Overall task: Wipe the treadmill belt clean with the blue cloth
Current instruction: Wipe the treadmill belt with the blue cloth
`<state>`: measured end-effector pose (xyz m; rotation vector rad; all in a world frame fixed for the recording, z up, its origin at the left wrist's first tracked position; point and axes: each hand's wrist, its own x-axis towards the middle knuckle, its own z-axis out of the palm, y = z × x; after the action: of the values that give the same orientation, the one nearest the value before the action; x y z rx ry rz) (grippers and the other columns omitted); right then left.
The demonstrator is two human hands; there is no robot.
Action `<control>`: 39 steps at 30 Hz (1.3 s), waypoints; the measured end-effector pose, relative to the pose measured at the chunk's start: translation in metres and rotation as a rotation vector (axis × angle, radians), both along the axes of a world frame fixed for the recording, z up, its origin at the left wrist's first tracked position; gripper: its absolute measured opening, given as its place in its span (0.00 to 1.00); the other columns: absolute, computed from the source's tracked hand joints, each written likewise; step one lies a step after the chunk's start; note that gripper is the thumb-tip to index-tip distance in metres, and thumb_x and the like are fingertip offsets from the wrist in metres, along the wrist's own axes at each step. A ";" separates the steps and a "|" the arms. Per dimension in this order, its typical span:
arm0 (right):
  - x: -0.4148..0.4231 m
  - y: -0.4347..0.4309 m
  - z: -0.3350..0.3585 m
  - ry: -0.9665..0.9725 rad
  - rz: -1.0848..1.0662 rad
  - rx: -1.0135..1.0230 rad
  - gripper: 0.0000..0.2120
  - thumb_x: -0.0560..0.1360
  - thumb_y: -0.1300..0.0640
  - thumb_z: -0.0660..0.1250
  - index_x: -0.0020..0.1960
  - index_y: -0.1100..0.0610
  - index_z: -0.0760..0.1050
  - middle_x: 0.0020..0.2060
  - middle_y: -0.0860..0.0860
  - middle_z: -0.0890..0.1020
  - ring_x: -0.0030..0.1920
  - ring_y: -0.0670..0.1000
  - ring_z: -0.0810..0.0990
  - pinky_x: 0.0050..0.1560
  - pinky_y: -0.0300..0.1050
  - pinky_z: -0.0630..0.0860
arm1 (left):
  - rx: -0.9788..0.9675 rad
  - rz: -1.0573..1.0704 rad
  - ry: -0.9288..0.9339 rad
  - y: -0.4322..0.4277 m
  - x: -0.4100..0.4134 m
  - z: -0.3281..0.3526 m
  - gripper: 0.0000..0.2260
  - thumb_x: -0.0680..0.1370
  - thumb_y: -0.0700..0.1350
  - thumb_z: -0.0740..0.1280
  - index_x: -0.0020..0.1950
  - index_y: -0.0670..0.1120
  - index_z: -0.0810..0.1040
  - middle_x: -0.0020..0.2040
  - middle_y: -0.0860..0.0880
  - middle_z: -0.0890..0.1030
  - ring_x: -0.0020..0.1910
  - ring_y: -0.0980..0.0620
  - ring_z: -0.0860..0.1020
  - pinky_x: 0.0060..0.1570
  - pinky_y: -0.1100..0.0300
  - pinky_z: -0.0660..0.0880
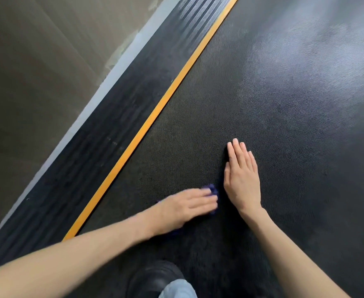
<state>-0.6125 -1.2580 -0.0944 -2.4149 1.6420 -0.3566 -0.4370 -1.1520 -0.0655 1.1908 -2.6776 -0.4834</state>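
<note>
The black textured treadmill belt fills the middle and right of the view. My left hand lies flat on the blue cloth, pressing it onto the belt; only the cloth's edges show past the fingers and under the wrist. The left hand is blurred. My right hand rests flat on the belt just right of the cloth, fingers straight and together, pointing away from me.
An orange strip borders the belt on the left, beside a black ribbed side rail with a grey edge. Beyond it is brown floor. My black shoe and jeans leg stand on the belt at the bottom.
</note>
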 end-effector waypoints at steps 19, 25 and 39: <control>0.003 0.002 0.002 -0.023 -0.018 0.001 0.25 0.77 0.59 0.49 0.73 0.60 0.61 0.73 0.54 0.63 0.74 0.52 0.59 0.72 0.51 0.56 | 0.048 0.128 0.055 0.010 -0.009 -0.006 0.29 0.71 0.30 0.61 0.72 0.44 0.64 0.72 0.48 0.66 0.73 0.50 0.61 0.71 0.56 0.56; 0.001 0.002 0.004 0.001 0.004 0.024 0.25 0.78 0.58 0.48 0.74 0.59 0.59 0.74 0.53 0.61 0.75 0.51 0.55 0.74 0.50 0.54 | 0.106 0.746 0.105 -0.107 0.043 -0.004 0.25 0.74 0.27 0.56 0.70 0.41 0.66 0.71 0.44 0.67 0.73 0.44 0.59 0.73 0.54 0.48; 0.046 0.039 0.038 -0.289 -0.321 0.133 0.25 0.78 0.53 0.51 0.73 0.61 0.61 0.73 0.57 0.62 0.74 0.56 0.58 0.73 0.54 0.55 | 0.638 0.911 0.644 -0.016 -0.024 0.042 0.16 0.82 0.46 0.53 0.70 0.50 0.69 0.69 0.58 0.69 0.68 0.66 0.63 0.66 0.73 0.57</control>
<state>-0.5665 -1.2186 -0.0560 -1.8998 1.8468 -0.5941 -0.4607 -1.1676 -0.0231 1.8108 -1.2695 -1.2837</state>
